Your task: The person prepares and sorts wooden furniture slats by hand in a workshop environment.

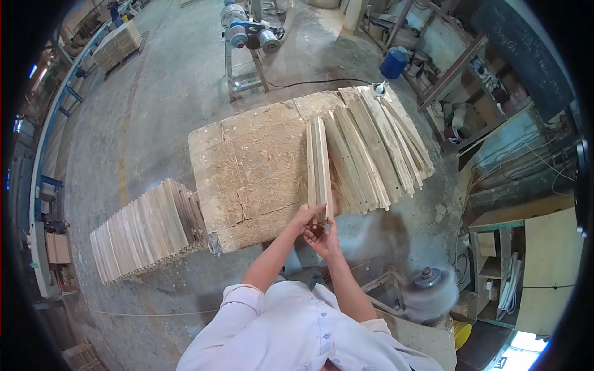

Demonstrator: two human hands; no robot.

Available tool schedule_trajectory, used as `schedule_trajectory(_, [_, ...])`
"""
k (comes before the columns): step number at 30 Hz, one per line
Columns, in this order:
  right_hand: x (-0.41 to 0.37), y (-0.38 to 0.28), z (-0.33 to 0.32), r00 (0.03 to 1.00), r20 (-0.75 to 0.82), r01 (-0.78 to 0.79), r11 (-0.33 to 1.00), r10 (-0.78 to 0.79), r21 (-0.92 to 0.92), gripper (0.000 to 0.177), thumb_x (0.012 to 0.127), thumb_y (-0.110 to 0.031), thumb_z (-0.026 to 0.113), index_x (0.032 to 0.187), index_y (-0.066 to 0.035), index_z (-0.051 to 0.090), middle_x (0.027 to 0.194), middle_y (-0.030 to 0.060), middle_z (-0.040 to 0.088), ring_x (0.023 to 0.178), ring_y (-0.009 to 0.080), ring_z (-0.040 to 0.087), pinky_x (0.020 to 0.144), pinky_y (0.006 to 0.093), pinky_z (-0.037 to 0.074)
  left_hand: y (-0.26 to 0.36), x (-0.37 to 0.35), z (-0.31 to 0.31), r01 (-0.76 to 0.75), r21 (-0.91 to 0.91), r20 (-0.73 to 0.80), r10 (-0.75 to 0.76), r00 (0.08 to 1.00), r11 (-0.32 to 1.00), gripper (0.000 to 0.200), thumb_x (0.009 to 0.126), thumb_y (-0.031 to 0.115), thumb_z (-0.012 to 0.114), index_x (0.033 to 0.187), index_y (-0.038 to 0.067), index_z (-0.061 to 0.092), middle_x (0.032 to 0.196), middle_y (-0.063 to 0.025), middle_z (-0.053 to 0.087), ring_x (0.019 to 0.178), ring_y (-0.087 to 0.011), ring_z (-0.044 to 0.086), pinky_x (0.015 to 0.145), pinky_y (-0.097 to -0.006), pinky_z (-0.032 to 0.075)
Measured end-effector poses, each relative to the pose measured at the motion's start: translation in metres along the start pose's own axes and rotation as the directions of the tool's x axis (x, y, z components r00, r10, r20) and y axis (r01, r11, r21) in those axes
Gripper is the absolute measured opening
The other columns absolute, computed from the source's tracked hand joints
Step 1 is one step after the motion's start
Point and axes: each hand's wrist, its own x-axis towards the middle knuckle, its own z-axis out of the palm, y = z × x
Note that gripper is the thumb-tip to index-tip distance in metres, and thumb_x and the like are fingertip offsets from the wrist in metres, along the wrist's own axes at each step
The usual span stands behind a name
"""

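Several narrow wooden strips [319, 164] lie side by side on a worn, dusty work table [247, 167], their near ends at the table's front edge. My left hand [307, 217] is closed around the near end of these strips, from the left side. My right hand [325, 240] is at the same end, below and to the right, with its fingers curled and the thumb against the wood. Just right of the strips lies a spread pile of longer wooden slats [371, 148].
A stack of slats [148, 232] stands on the floor at the left. Near the right front is a blurred round machine [430, 290]. A motor machine [253, 37] stands beyond the table, and a blue container [394, 63] sits at the back right.
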Motion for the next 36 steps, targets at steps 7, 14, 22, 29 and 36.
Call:
schedule_trajectory(7, [-0.022,0.003,-0.015,0.998,-0.046,-0.058,0.956,0.047,-0.286,0.060,0.097,-0.059,0.052,0.117,-0.002,0.055,0.104,0.0174,0.068,0.089,0.0305,0.071,0.087,0.0435,0.056,-0.036,-0.003,-0.018,-0.083,0.190,-0.117,0.106,0.987,0.978,0.056,0.077,0.036,0.087,0.110,-0.006,0.069,0.095,-0.0132,0.073,0.077,-0.0188,0.070,0.068,-0.0345,0.058])
schedule_trajectory(14, [0.001,-0.001,-0.058,0.987,-0.054,0.078,0.751,-0.150,-0.656,0.044,0.101,-0.037,0.062,0.128,-0.003,0.055,0.104,0.0122,0.068,0.087,0.0226,0.071,0.075,0.0347,0.060,-0.062,-0.019,-0.015,-0.049,0.311,-0.218,0.121,0.968,0.949,0.050,0.078,0.031,0.087,0.110,-0.002,0.070,0.096,-0.0121,0.073,0.083,-0.0181,0.070,0.072,-0.0351,0.057])
schedule_trajectory(22, [-0.015,-0.008,-0.081,0.986,-0.037,0.136,0.907,-0.164,-0.398,0.036,0.107,-0.034,0.050,0.124,-0.003,0.057,0.093,0.0100,0.069,0.068,0.0197,0.064,0.073,0.0357,0.058,-0.094,-0.021,-0.016,-0.055,0.250,-0.206,0.109,0.972,0.967,0.046,0.081,0.035,0.085,0.109,0.001,0.071,0.095,-0.0080,0.073,0.082,-0.0152,0.068,0.072,-0.0324,0.055])
schedule_trajectory(29, [0.011,0.004,-0.134,0.965,0.227,-0.103,0.986,0.130,-0.129,0.038,0.111,-0.039,0.035,0.103,-0.010,0.059,0.077,0.0096,0.067,0.063,0.0182,0.063,0.065,0.0367,0.052,-0.095,-0.023,-0.002,0.074,0.009,-0.050,-0.074,0.996,0.997,0.046,0.081,0.033,0.086,0.113,0.004,0.070,0.098,-0.0057,0.073,0.084,-0.0152,0.069,0.077,-0.0342,0.056])
schedule_trajectory(36, [-0.007,-0.036,-0.103,0.623,0.114,0.071,-0.089,-0.774,-0.994,0.033,0.100,-0.036,0.059,0.086,-0.006,0.065,0.072,0.0131,0.066,0.068,0.0319,0.065,0.064,0.0444,0.050,-0.110,-0.008,0.001,0.060,-0.011,-0.043,-0.061,0.997,0.998,0.056,0.077,0.032,0.088,0.119,0.003,0.066,0.103,-0.0047,0.072,0.086,-0.0158,0.068,0.077,-0.0342,0.056])
